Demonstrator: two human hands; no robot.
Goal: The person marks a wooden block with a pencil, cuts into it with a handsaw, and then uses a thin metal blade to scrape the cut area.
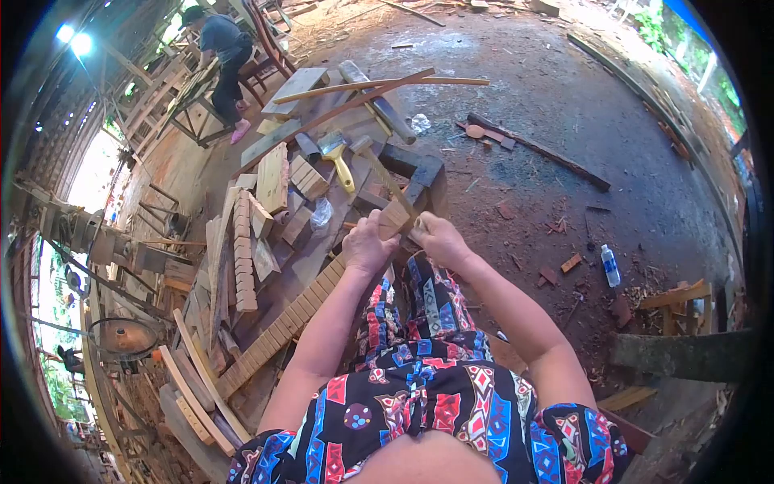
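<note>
My left hand (369,244) is wrapped over the upper end of a long wooden beam (282,329) marked with many evenly spaced crosswise cuts. The beam slants from the lower left up to my knees. Close beside it, my right hand (438,240) is closed at the near end of a narrow, thin saw-like tool (389,179). This tool crosses the beam's end and points away from me. My right fingers partly hide its grip. Just beyond stands a dark, block-like wooden support (425,173).
A yellow-handled brush (342,168), wood blocks (272,177) and a crumpled plastic bag (321,214) lie on the bench at left. Long sticks (379,84) cross farther back. A water bottle (610,266) is on the floor at right. Another person (222,56) bends over a wooden frame.
</note>
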